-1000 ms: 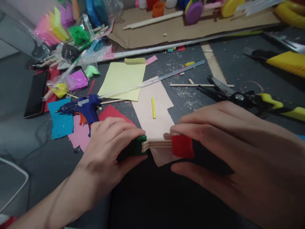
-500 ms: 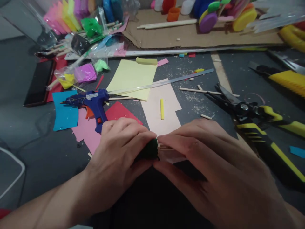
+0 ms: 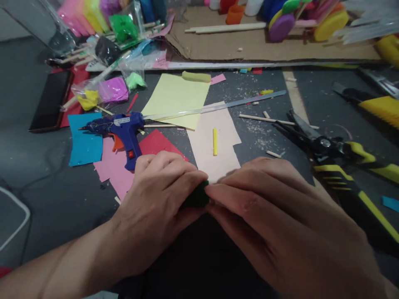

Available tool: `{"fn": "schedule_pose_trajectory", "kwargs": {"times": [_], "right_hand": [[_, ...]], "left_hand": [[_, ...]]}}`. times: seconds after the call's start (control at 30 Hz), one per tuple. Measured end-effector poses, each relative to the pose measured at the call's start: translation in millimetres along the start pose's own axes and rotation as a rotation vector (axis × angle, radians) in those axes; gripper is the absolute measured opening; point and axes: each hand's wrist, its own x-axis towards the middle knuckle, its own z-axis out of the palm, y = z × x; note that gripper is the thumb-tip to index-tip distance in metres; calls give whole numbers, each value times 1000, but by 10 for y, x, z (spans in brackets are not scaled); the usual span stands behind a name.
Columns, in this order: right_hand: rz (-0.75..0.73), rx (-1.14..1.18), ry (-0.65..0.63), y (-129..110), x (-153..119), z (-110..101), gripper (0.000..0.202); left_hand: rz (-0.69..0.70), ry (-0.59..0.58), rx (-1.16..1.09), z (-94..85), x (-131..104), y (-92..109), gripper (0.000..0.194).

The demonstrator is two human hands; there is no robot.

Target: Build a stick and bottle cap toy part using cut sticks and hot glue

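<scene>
Holding green block [image 3: 199, 197] between the hands, near pale paper [image 3: 218, 166]: left hand [image 3: 152, 203] grip clamped on it; right hand [image 3: 274, 211] at its end, grip hidden, cannot tell. Judged light, fairly stiff; best pinched gently by opposite faces.

Block [image 3: 197, 197]: dark green. Sticks [image 3: 213, 202]: pale tan. Gun [image 3: 128, 124]: blue; trigger [image 3: 117, 142], orange; switch [image 3: 130, 154], red. Rod [image 3: 215, 142] is yellow. Knife [image 3: 350, 197] is black with yellow stripes. Phone [image 3: 51, 99]: black.

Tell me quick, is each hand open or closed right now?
Left hand: closed, holding the green block.
Right hand: fingers closed beside it; anything held is hidden.
</scene>
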Motion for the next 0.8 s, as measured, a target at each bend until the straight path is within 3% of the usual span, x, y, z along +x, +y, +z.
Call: {"fn": "schedule_pose_trajectory", "kwargs": {"times": [0.47,0.8], "right_hand": [[19,31,2,7,-3,7,29],[17,7,18,19,-35,-27,11]], "left_hand": [[15,5,17,-12,-8,9,22],[1,23,-8,1,12,6,19]]}}
